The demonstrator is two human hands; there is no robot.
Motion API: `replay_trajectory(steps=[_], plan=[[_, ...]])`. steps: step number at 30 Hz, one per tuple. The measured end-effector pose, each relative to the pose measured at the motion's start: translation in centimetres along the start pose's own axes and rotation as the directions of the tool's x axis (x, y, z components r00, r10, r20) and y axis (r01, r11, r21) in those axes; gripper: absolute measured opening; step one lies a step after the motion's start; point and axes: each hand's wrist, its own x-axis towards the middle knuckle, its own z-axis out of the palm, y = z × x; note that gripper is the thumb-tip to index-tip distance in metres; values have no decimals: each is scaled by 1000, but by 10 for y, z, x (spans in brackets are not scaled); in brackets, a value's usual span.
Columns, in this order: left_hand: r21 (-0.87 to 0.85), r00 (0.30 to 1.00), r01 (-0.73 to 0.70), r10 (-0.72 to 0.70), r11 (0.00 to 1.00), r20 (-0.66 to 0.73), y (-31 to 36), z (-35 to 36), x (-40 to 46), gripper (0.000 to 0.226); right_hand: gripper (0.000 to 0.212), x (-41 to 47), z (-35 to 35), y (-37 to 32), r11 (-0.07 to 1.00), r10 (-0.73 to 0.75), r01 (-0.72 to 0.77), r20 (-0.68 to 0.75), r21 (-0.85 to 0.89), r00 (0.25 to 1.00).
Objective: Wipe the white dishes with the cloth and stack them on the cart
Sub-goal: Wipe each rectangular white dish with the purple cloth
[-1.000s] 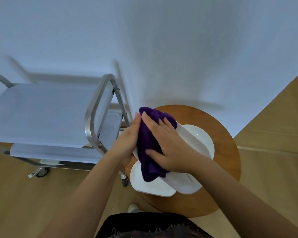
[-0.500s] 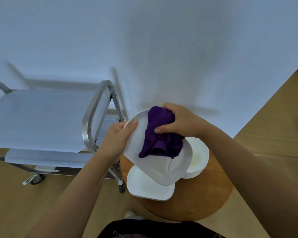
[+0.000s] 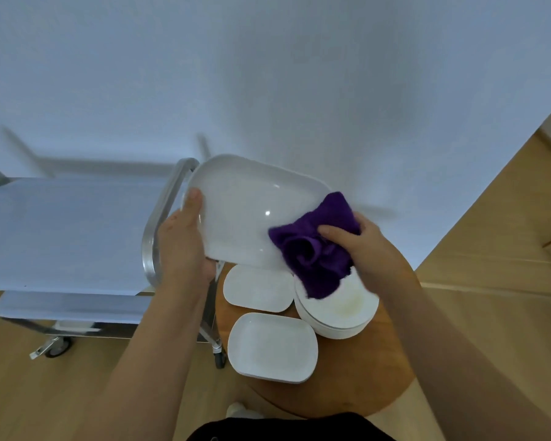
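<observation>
At far left, cart (image 3: 77, 230) with steel handle (image 3: 159, 230) and bare top shelf, standing against the wall (image 3: 268, 74). Left hand (image 3: 182, 246) grasps the platter (image 3: 248, 214) by its left rim, thumb on the upper face, holding it tilted in the air above the stool (image 3: 372, 370). Right hand (image 3: 369, 246) clenches a bunched purple cloth (image 3: 315, 249) against the platter's right end. Below, on the stool: two rectangular plates (image 3: 258, 289), (image 3: 272, 346), one behind the other, and, to their right, a stack of round bowls (image 3: 341, 310), partly overhung by the cloth.
</observation>
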Motion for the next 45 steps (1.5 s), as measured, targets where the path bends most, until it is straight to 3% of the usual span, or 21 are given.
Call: replay_trajectory(steps=[2, 4, 8, 13, 15, 17, 19, 21, 22, 24, 27, 28, 29, 32, 35, 36, 38, 39, 40, 43, 45], plan=[[-76, 998, 3, -8, 997, -56, -5, 10, 0, 33, 34, -5, 24, 14, 980, 72, -34, -186, 198, 980], [-154, 993, 27, -45, 988, -114, -14, 21, -6, 23, 38, -4, 41, 17, 891, 181, -32, -289, 453, 940], [-198, 963, 159, -197, 967, -187, -46, 40, -30, 24, 39, -5, 70, 18, 748, 272, -11, -292, 664, 917], [-178, 965, 213, -236, 961, -116, -45, 25, -13, 37, 29, -14, 69, 30, 898, 222, -181, -57, 401, 973], [-172, 964, 227, -246, 959, -100, -37, 11, 0, 38, 27, -16, 46, 24, 978, 165, -183, 161, 103, 973], [-153, 975, 188, -203, 970, -90, -31, 1, 9, 25, 28, -20, 27, 22, 943, 197, -89, 320, -322, 927], [-176, 984, 158, -170, 972, -55, -26, -8, 12, 11, 33, -24, 14, 23, 823, 143, 11, 225, -568, 964], [-196, 989, 138, -144, 971, -19, -25, -14, 11, 9, 34, -30, 2, 20, 850, -70, 36, -46, -526, 997], [-192, 991, 134, -137, 972, -3, -26, -17, 9, 10, 34, -35, -2, 16, 871, -188, 89, -160, -484, 969], [-147, 989, 149, -148, 978, 18, -29, -16, 5, 16, 37, -41, 1, 8, 826, -425, 258, -252, -501, 869], [-31, 977, 202, -200, 979, 70, -34, -1, -10, 25, 50, -42, 32, 4, 656, -709, 488, -248, -576, 660], [-9, 971, 223, -221, 975, 93, -35, 5, -17, 30, 49, -43, 45, 5, 598, -743, 521, -178, -609, 645], [2, 965, 232, -230, 973, 123, -37, 10, -23, 37, 44, -44, 57, 7, 566, -728, 539, -72, -624, 682], [8, 942, 288, -284, 958, 181, -39, 14, -38, 58, 33, -50, 71, 14, 543, -491, 563, 308, -624, 815], [-19, 877, 454, -443, 891, 185, -43, 7, -44, 59, 42, -49, 61, 14, 509, -396, 584, 430, -632, 811], [-32, 858, 490, -476, 871, 192, -45, 4, -45, 57, 44, -48, 58, 16, 448, -380, 599, 466, -664, 799], [-48, 834, 522, -498, 852, 238, -43, 1, -47, 56, 55, -48, 56, 25, 221, -355, 626, 536, -748, 766], [-30, 827, 514, -486, 857, 284, -40, 2, -48, 59, 59, -50, 57, 32, 117, -378, 617, 540, -778, 752], [6, 822, 490, -464, 872, 331, -37, 2, -50, 64, 58, -53, 58, 37, 85, -439, 595, 506, -799, 742], [163, 787, 386, -417, 908, 455, -24, 4, -50, 78, 43, -56, 61, 46, 149, -734, 621, 335, -770, 591], [274, 765, 272, -380, 922, 520, -13, 2, -45, 81, 48, -54, 60, 45, 192, -812, 659, 258, -728, 523]])
